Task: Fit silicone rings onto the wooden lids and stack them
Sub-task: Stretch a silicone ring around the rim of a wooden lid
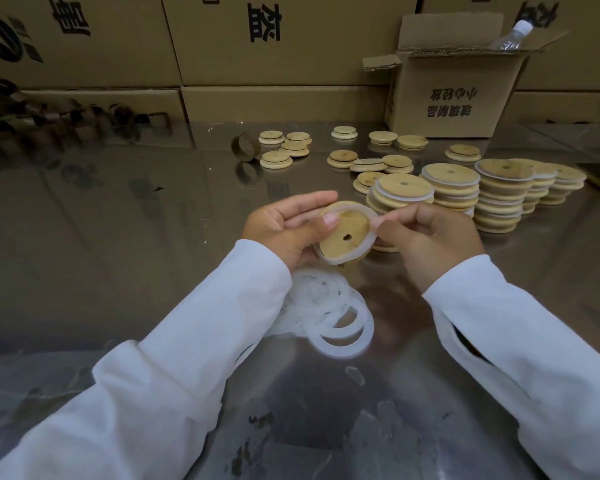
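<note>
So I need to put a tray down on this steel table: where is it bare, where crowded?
Bare: the left stretch of the shiny steel table, between brown cardboard tubes at the back and the white left sleeve. Crowded: the right, with stacks of ringed wooden lids, loose lids behind, white silicone rings nearer centre.

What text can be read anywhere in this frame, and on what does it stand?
"玻璃制品": small open carton, printed upside down.
"小心轻放": same carton, also upside down.
Large black characters on the stacked cartons behind: upside down and cropped, not surely readable.
</note>
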Demonstrator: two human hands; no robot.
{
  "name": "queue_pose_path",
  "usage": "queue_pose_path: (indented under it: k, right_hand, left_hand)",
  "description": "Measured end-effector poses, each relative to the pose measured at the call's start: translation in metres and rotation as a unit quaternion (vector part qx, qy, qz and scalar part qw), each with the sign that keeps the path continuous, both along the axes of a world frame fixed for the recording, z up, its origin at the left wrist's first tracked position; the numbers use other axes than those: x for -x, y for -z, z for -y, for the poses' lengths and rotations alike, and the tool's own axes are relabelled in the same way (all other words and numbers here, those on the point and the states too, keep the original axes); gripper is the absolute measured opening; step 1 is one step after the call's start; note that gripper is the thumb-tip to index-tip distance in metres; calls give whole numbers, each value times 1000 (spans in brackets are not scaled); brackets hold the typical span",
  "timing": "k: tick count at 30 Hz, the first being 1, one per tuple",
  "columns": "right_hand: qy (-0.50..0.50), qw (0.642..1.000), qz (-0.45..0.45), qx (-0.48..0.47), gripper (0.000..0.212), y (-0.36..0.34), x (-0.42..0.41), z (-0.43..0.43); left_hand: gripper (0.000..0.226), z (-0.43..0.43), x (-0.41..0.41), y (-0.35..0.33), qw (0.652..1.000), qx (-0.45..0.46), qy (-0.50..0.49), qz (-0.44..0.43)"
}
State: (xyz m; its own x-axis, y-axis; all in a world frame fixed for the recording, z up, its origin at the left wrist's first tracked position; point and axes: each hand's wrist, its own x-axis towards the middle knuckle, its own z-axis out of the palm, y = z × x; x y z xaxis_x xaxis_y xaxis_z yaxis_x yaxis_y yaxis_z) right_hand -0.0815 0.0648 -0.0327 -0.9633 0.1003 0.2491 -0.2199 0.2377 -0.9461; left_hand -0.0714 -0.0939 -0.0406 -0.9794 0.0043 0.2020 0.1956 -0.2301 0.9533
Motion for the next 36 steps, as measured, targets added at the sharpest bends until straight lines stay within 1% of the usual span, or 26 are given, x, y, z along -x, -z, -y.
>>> queue_pose_path:
  k: [4,7,9,13,16,20,25,27,29,32,34,36]
  right_hand:
    - [-6,999,28,33,23,-3,3,-3]
    - [-10,999,39,37,21,-4,4,-5]
    - [-20,999,31,19,19,-6,3,-5]
    - [-41,999,-22,-21,20,-5,-2,-2]
    - [-15,998,-51,-46,14,2,-5,3]
    - [25,994,-81,-68,14,6,-6,7]
    - [38,990,-83,-110,17,6,-5,4]
    - [27,988,-84,-127,18,6,-4,3]
    - [3,983,-101,-154,18,7,-6,4]
    - [-15,977,-115,-176,13,8,-7,5]
    - [-16,978,-114,-174,11,8,-7,4]
    - [-23,980,-102,-167,13,6,-6,3]
  left_hand:
    - [32,1,0,-3,1000,17,3,-13]
    - [28,2,0,-4,1000,15,1,-15]
    - [24,2,0,-3,1000,4,-6,-13]
    - [22,2,-1,-3,1000,-12,-22,-6]
    - [21,0,-1,-2,999,-24,-29,0]
    - [22,-2,-1,-2,999,-35,-38,12]
    - [22,-3,1,-3,998,-24,-33,56]
    - [25,-3,2,-3,996,-2,-26,84]
    - [22,-5,1,-1,994,52,-24,94]
    - [7,-8,-4,0,986,151,-35,59]
    - [8,-8,-6,0,981,185,-45,36]
    - [10,-8,-6,-1,979,197,-48,21]
